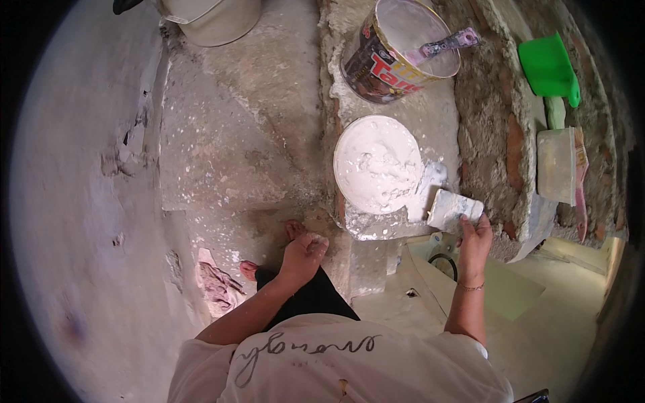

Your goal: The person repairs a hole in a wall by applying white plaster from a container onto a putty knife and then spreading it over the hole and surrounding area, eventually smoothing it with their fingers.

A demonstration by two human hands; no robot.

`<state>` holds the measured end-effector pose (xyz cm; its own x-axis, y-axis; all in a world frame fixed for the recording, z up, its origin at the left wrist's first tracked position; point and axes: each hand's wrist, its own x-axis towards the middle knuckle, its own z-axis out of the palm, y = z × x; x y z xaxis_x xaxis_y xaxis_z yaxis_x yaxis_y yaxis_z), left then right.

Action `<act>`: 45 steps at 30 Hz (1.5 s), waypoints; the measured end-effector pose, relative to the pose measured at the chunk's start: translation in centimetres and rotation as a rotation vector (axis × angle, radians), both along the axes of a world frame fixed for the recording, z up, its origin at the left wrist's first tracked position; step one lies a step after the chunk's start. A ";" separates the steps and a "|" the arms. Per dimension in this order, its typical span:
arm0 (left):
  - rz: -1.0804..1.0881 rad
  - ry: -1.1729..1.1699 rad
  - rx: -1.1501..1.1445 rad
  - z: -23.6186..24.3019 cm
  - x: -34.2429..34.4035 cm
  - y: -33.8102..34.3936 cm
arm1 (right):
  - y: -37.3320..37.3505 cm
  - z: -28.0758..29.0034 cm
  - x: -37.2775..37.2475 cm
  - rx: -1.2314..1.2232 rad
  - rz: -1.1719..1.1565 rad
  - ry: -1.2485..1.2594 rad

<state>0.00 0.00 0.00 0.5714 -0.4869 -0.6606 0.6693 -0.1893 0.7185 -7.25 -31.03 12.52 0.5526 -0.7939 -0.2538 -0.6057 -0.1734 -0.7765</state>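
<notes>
My right hand (473,238) grips a flat, white-smeared scraper (454,209) at the right edge of the step. Beside it, a round tub of white paste (371,156) sits on the ledge, with white smears next to it. My left hand (306,256) is held low over my legs, below and left of the tub, its fingers curled closed; whether anything is in them is hidden.
A printed bucket (368,74) with a pink-smeared handled tool (446,46) stands behind the tub. A pale bucket (215,19) is at the top. On rough brickwork at right sit a green scoop (545,64), clear container (555,164) and brush (582,195). A cloth (216,285) lies lower left.
</notes>
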 end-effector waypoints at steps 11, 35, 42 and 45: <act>-0.303 -1.319 0.023 8.0 3.3 -5.8 | 0.6 -3.9 -3.9 0.289 -0.343 -0.135; -0.124 -1.137 0.263 6.8 2.5 -1.9 | 3.5 -6.9 -1.2 0.175 -0.204 -0.082; -0.115 -1.170 0.267 6.8 2.3 -0.4 | 3.3 -5.0 0.8 0.432 -0.340 -0.183; -0.099 -1.136 0.291 7.0 2.1 0.4 | 2.2 -4.6 -0.2 0.686 -0.389 -0.342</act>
<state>2.14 0.39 7.01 0.8719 -0.4770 0.1103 -0.3545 -0.4596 0.8143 -7.49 -28.81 7.90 0.4070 -0.6744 -0.6161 -0.2383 0.5727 -0.7844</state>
